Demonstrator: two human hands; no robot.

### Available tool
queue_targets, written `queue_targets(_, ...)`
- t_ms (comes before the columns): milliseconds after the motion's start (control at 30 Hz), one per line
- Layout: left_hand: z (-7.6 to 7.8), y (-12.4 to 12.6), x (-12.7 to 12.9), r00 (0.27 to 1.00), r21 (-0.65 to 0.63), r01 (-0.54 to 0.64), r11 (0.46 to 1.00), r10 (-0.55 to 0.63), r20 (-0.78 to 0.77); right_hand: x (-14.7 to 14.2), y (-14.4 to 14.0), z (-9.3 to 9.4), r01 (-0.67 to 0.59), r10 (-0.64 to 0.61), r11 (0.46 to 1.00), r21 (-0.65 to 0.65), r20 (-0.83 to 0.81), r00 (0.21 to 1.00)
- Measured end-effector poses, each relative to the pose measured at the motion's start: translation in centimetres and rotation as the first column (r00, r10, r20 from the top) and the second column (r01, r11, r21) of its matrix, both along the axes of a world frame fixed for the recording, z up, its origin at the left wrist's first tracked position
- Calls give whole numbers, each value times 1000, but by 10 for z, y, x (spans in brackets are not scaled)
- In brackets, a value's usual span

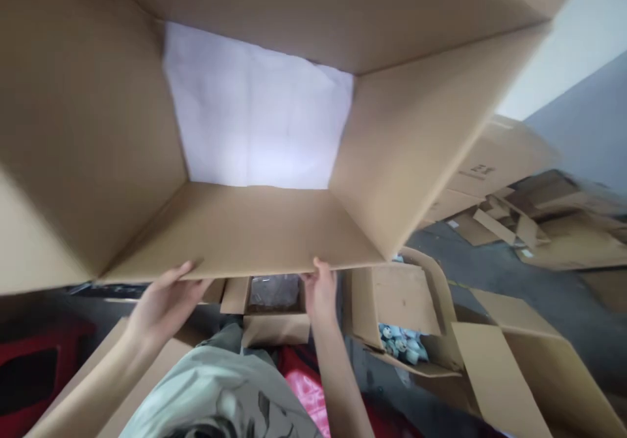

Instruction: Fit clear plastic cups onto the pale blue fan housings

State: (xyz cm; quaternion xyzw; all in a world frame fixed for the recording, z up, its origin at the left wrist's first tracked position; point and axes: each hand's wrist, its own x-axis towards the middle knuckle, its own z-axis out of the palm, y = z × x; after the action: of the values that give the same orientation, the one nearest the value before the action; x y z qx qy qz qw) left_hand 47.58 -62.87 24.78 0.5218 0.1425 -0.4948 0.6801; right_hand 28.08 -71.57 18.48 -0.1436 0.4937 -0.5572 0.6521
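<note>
A large open cardboard box (pixel 401 138) fills most of the view, tipped so I look straight into it. A white sheet (pixel 255 111) lines its bottom. My left hand (pixel 164 301) grips the near flap (pixel 245 229) at its left edge, thumb on top. My right hand (pixel 321 291) holds the same flap's edge toward the right, fingers curled under it. Both forearms reach up from below.
Below the flap sits a small open carton (pixel 274 311). To the right stands another open box (pixel 392 307) holding several small pale rolls (pixel 401 345). Flattened cardboard (pixel 539 222) litters the grey floor at right. A pink object (pixel 306 386) and a red one (pixel 29 353) lie low.
</note>
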Motion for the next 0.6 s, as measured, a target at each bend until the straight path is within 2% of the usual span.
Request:
queue_targets(100,-34,-55,21,968,-196,183,963,-212,-136,-2,-19,-9,186,-192,980,-62,-98,977)
queue_targets(200,-55,-94,41,897,-379,313,871,-402,-182,9,-28,-9,292,-319,940,-177,-148,936)
queue_targets(267,-56,-110,51,856,-472,365,802,-489,-168,18,-31,-3,321,-365,913,-253,-154,918)
queue_targets(367,-48,-122,63,822,-564,397,724,-554,-132,29,-33,11,341,-407,876,-340,-147,901)
queue_targets(600,-36,-140,80,791,-620,416,666,-601,-114,47,-38,44,380,-501,789,-483,-148,853)
